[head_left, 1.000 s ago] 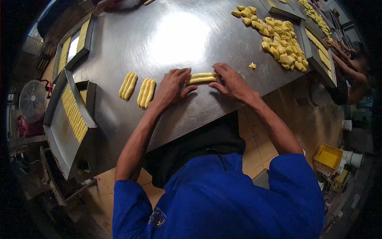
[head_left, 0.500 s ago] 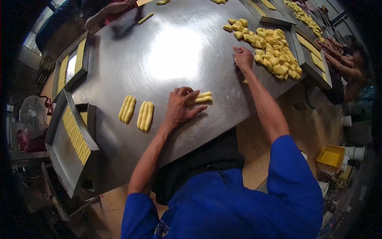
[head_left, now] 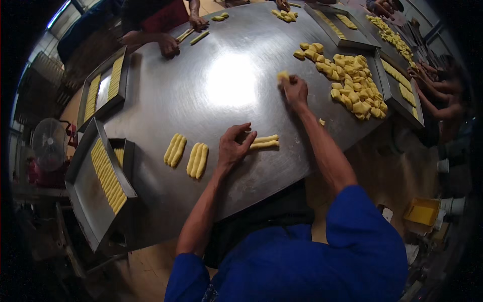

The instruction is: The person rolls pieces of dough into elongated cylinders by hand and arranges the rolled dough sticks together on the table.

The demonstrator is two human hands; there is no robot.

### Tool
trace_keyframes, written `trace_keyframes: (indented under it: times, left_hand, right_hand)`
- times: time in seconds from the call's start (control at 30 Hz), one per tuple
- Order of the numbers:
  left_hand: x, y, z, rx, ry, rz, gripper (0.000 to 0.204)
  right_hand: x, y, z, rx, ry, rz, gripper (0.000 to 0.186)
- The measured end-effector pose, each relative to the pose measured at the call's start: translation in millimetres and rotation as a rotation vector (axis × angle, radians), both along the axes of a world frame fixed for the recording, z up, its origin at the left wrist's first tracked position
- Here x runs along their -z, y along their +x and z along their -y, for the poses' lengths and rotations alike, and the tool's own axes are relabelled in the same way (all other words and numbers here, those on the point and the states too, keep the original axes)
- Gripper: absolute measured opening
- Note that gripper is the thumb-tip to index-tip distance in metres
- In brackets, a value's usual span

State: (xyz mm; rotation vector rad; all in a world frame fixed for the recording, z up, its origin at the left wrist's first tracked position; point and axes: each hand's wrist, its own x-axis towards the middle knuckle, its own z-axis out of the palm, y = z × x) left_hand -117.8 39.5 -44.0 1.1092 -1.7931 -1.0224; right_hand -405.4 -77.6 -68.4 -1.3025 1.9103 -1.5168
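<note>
1. Rolls: two, slim, yellow, side by side, lying left to right on the near counter, left ends at the left fingers.
2. Piece: small, yellow, blurred, in the right fingers, farther off.

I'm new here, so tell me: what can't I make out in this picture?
In the head view:
Left ends of the two pale-yellow dough sticks: hidden behind the bare left hand.
Exact shape of the small yellow dough lump in the right hand: blurred.
Co-worker in dark-red clothing, upper left: head cut off by upper edge.
</note>
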Motion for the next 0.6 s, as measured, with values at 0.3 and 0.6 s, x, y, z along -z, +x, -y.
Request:
trace_keyframes:
  times: [0.3,0.6]
  left_hand:
    - [-49.9,14.1,10.2,0.098,0.425,-0.426,0.042]
    - [-74.7,13.2,-15.6,0.101,0.223,-0.539,0.029]
  right_hand:
    - [-120.1,113.0,-143.2,-0.698,-0.017,-0.182,0.024]
    - [-135.0,109.2,-154.9,-0.619,-0.144,-0.577,0.023]
